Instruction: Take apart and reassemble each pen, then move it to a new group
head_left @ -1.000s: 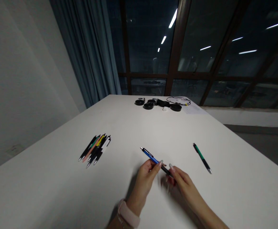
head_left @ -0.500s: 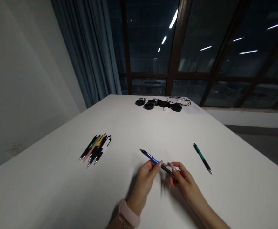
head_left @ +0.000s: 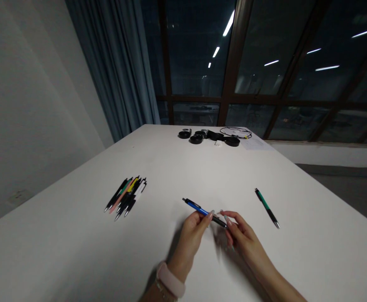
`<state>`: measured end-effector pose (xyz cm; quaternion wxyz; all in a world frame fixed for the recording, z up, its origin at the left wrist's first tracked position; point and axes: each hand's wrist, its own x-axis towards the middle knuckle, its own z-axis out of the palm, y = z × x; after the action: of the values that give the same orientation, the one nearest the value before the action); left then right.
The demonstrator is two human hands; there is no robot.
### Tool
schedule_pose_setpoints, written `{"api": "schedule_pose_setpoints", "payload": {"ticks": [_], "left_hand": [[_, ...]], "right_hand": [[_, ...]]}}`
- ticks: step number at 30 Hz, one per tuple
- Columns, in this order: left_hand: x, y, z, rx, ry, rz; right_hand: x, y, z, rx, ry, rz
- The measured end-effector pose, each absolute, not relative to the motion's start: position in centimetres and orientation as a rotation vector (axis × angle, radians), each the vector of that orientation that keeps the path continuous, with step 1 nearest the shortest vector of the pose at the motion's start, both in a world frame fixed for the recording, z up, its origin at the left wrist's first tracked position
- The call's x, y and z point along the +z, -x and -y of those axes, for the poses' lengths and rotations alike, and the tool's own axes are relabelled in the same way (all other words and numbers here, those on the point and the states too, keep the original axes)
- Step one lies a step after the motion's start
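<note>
Both hands met over the white table (head_left: 60,247), working on one blue and black pen (head_left: 199,207). The left hand (head_left: 191,235) pinched the pen at mid-barrel, where the blue section met the black grip, with thumb and fingertips closed on it. The right hand (head_left: 243,237) had its fingertips closed around the pen's black tip end, just beside the left hand's fingers, so the two hands were nearly touching. The pen lay at a slant, its clip end pointing up and away to the left of the left hand and its tip end toward the right hand. Whether it was lifted clear of the table or touching it could not be told. A pale pink watch band (head_left: 170,280) sat on the left wrist.

Near the right hand, off to its right, a green and black pen (head_left: 266,207) lay alone on the table. Well to the left of the left hand lay a loose bundle of pens (head_left: 126,197) in black, pink, green, yellow and white. Far beyond both hands, at the table's far edge, were several black round objects (head_left: 196,137) and a coiled cable (head_left: 235,133), too small to identify further.
</note>
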<state>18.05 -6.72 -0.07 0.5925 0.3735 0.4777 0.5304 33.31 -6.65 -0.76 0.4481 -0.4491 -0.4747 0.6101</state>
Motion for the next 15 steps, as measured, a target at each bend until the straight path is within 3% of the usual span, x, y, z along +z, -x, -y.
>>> {"api": "schedule_pose_setpoints", "payload": {"ticks": [15], "left_hand": [[-0.21,-18.24,6.65,1.239,-0.842,-1.142]], "right_hand": [[-0.65,-33.16,6.49,1.484,1.117,1.134]]}}
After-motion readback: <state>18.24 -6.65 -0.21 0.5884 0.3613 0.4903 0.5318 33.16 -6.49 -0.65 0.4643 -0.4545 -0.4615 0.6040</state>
